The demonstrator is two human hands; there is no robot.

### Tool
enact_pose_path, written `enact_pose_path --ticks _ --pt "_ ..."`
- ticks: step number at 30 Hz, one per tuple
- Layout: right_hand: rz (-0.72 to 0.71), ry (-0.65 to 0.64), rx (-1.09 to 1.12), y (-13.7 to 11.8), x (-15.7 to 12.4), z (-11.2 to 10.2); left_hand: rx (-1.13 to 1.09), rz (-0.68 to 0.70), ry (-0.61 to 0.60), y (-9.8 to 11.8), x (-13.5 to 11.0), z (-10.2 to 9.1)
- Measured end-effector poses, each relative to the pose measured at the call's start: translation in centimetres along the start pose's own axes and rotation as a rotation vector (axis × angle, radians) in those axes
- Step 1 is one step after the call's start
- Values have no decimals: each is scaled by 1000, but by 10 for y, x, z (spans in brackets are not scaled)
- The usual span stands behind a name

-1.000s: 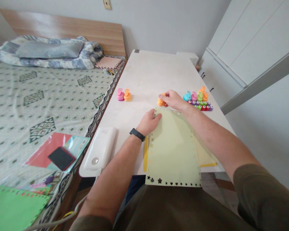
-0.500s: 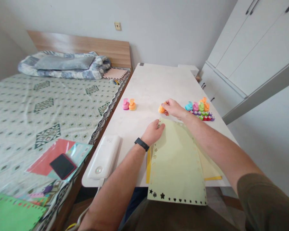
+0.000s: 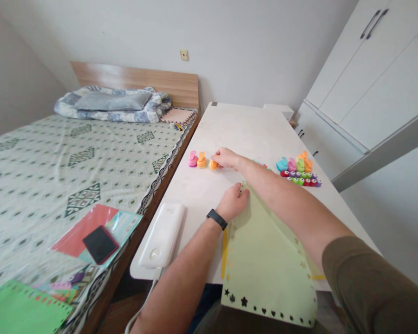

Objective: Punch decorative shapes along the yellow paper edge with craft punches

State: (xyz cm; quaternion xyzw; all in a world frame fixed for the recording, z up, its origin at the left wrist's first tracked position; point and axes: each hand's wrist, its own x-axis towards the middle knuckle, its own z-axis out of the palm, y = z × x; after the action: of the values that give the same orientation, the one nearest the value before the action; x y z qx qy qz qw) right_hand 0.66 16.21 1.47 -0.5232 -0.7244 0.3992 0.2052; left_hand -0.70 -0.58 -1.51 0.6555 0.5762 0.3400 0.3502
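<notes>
My right hand (image 3: pixel 226 158) reaches across the white table (image 3: pixel 244 130), fingers closed on a small orange paper punch (image 3: pixel 213 163). That punch sits right beside a pink punch (image 3: pixel 192 159) and another orange punch (image 3: pixel 202 160) near the table's left edge. My left hand (image 3: pixel 234 201), with a black wristband, pinches the top left corner of a pale green sheet (image 3: pixel 264 260) whose edges carry punched shapes. The sheet overhangs the table's near edge. Yellow paper (image 3: pixel 225 253) lies under it.
Several coloured punches (image 3: pixel 297 170) stand in rows at the table's right. A white device (image 3: pixel 163 234) lies at the near left corner. A bed (image 3: pixel 73 167) at the left holds red paper, a dark phone (image 3: pixel 100 244) and green paper (image 3: pixel 17 311). White wardrobes (image 3: pixel 369 74) stand at the right.
My right hand has carried the orange punch leftward from the table's middle to beside the pink and orange pair. The view has shifted up and left.
</notes>
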Motion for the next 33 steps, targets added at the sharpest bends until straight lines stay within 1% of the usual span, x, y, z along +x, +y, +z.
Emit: enact_pose_path --ticks 5,8,11,14,16,18,21,23,25,27,29,31,33 --pt "14 38 -102 -8 20 16 -41 60 1 -5 0 1" --pt "23 69 -150 -9 22 20 -86 104 -5 -5 0 1" --pt "26 93 -166 -8 20 21 -81 106 -9 -5 -1 1" --pt "5 136 -158 -6 16 12 -2 52 -3 -5 -2 2" --pt "-25 161 -141 -4 10 0 42 26 5 -4 -2 1" --pt "-59 172 -120 -1 -1 -17 55 25 15 -4 -3 0" --pt "-129 182 -77 10 -29 -50 51 31 40 -1 -3 -4" --pt "-227 184 -8 23 -57 -76 35 36 53 1 -4 -7" --pt "-258 215 55 41 -89 -101 3 40 60 4 -4 -10" --pt "-223 287 111 64 -122 -123 -30 40 70 7 -5 -13" --pt "-146 383 182 88 -154 -137 -58 48 90 9 -5 -14" --pt "-52 428 262 111 -182 -143 -66 54 119 10 -5 -15" --pt "3 456 342 128 -206 -141 -57 66 149 10 -4 -14"
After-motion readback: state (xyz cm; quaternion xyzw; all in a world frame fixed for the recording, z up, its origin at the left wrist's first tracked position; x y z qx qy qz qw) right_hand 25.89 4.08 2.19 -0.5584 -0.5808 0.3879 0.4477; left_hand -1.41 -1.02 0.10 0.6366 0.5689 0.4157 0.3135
